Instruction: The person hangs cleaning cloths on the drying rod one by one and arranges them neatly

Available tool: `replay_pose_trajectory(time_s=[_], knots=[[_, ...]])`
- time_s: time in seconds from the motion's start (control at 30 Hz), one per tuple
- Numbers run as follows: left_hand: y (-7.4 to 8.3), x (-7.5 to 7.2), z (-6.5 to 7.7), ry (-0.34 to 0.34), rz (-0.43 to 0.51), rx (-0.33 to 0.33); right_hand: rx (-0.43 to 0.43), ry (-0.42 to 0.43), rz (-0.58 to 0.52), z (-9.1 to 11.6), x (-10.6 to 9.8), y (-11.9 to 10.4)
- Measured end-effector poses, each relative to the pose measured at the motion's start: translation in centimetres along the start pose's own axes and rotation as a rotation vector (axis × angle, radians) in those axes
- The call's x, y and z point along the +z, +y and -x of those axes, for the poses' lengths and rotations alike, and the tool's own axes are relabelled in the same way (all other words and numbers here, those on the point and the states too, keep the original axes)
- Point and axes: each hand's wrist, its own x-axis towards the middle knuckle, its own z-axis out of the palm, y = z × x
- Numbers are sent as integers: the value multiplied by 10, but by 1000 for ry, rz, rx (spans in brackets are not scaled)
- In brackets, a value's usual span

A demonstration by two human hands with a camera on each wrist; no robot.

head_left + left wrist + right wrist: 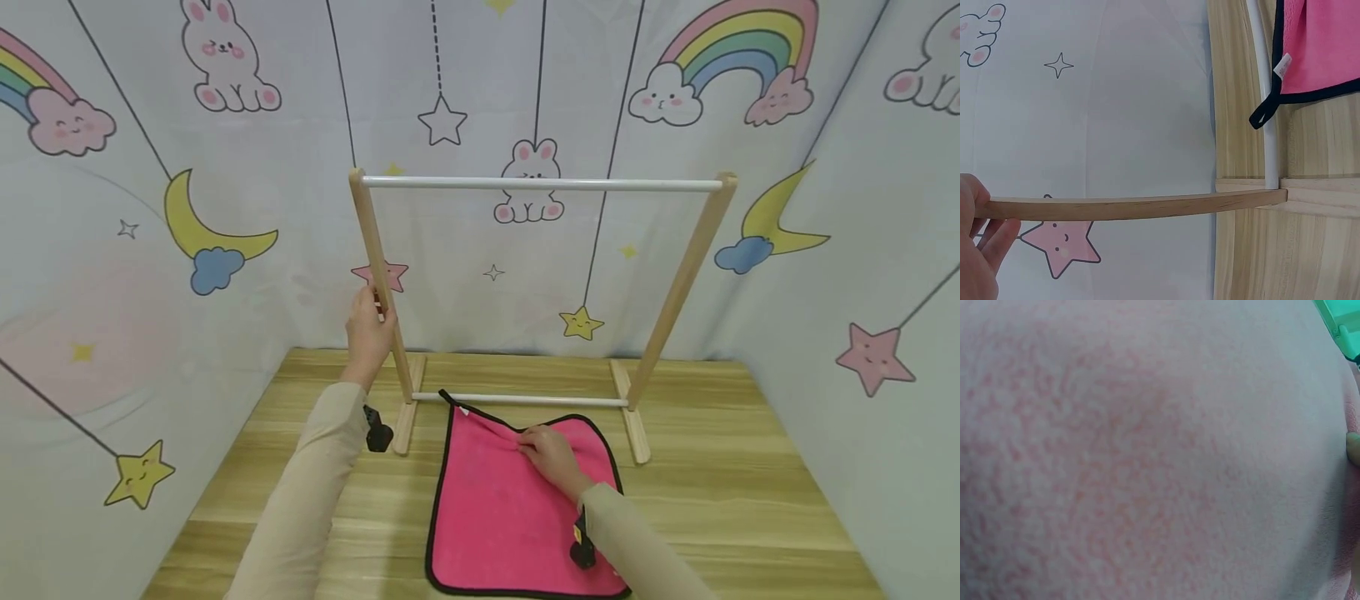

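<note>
My left hand grips the left upright of a wooden rack at about mid-height, thumb and fingers round it in the left wrist view. A pink towel with black edging lies on the wood-grain surface before the rack. My right hand pinches its upper edge, drawing up a fold in the fabric. The towel's black hanging loop overlaps the white lower rail. In the right wrist view, blurred cloth fills most of the picture, with a fingertip at the right edge.
A white top rail joins the two uprights. The right upright stands on a wooden foot. Behind and at both sides hang white curtains printed with rabbits, stars and rainbows. Part of a green object shows in the right wrist view.
</note>
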Motion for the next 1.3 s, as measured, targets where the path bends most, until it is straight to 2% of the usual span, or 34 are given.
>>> replay_pose_trajectory(time_s=[0.17,0.53,0.63,1.03,1.2,1.3], knots=[[2,1,0,3,-4,2,-7,45,-12,2,0,1],[4,3,-1,8,-2,20,-188,211,15,0,-8,2],[4,3,0,9,-2,17,-238,248,-8,-4,-13,-1],[1,4,2,17,-4,16,-347,291,-36,-18,-38,-14],[0,4,1,31,-15,31,-379,280,-21,-25,-52,-19],[0,3,1,18,-14,18,-381,273,-26,-30,-62,-22]])
